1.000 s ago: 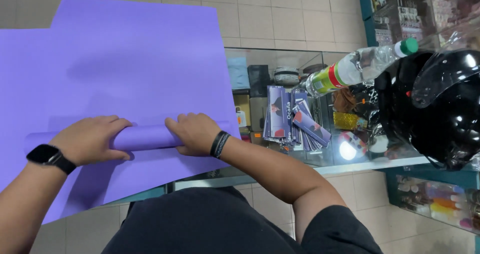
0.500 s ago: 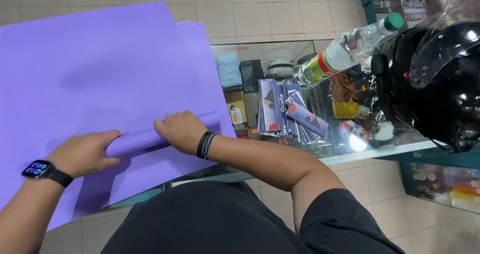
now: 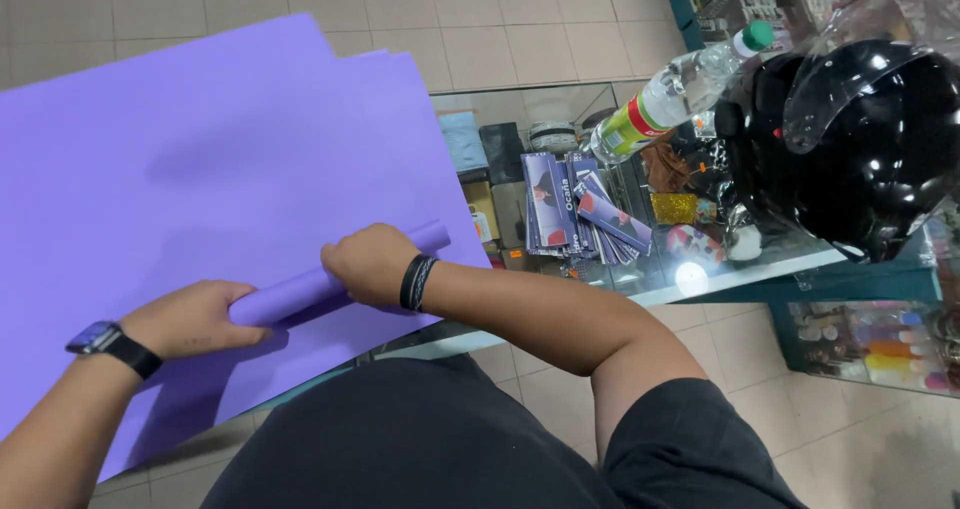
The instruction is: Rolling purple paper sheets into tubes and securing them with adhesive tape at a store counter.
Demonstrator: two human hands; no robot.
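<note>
**Purple foam sheets getting rolled on a glass counter**

Purple is pretty much the whole left side of the view: big foam sheets (image 3: 200, 169) lie flat over a glass counter (image 3: 740, 269), with their near edge curled into a roll (image 3: 330, 281) that runs from near-left up toward the far right. The left hand (image 3: 190, 319), wearing a dark smartwatch (image 3: 100, 339), has its fingers wrapped around the near-left end of the roll. The right hand (image 3: 372, 264), black wristband (image 3: 417, 282) on it, sits on top of the roll's middle with fingers curled over and pressing down, together rather than spread.

To the right of the sheets it's cluttered. A black helmet (image 3: 850, 149) with a clear visor takes up the far right corner of the counter, and a clear plastic bottle (image 3: 670, 94) with a green cap lies tilted just left of it. Under the glass there's a fan of purple booklets (image 3: 575, 209), some small boxes and a glittery gold thing. Nothing sits on the sheets themselves, so the roll has a clear run.

Compared with half a second ago, the roll looks a bit tighter and sits slightly farther up the sheet, both hands have kept their grip, and the view has swung a little left.
</note>
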